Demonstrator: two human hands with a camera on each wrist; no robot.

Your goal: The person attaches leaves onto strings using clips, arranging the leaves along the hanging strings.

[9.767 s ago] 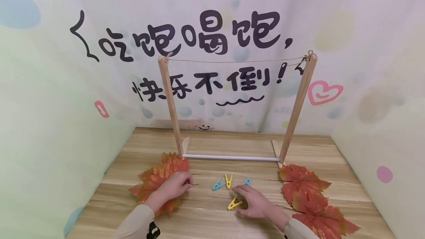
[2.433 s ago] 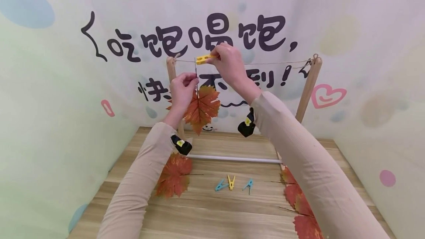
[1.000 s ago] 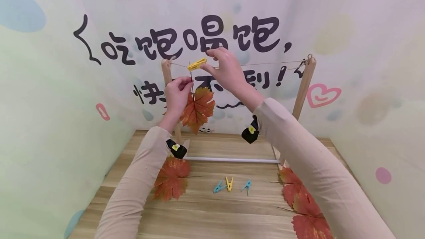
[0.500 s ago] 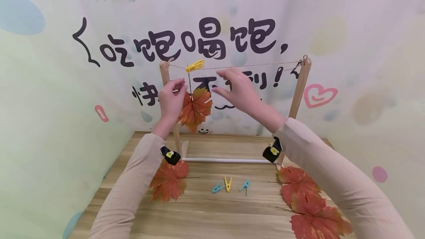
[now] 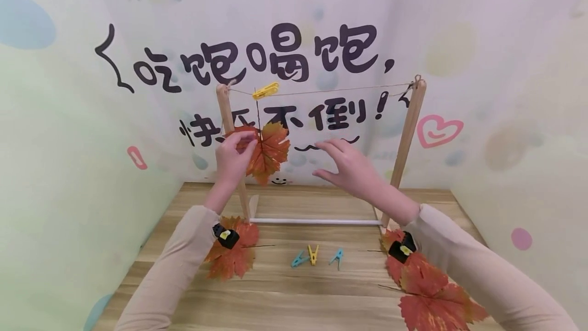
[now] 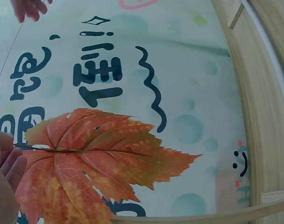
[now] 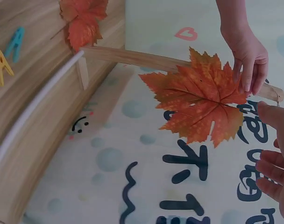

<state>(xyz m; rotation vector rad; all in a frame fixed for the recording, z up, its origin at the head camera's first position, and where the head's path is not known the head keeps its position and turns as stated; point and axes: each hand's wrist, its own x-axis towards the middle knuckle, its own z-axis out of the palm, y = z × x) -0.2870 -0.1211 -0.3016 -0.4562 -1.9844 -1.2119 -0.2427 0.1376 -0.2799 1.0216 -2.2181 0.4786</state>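
Orange-red leaf (image 5: 275, 143), one, hanging by its stem (image 5: 258, 112) from a yellow clothespin (image 5: 265, 91) toward the left of the string (image 5: 321, 91); left hand (image 5: 233, 160), fingers bent, beside the stem, whether pinching it cannot be told; right hand (image 5: 352, 168), thumb and fingers spread, farther right; three clothespins (image 5: 313, 256), nearer, on the wooden table (image 5: 294, 300).

The wall (image 5: 514, 91) has big black writing (image 5: 287, 55) at 12 o'clock, a pink heart (image 5: 438, 132) at 3 and a blue spot (image 5: 25, 20) at 10.
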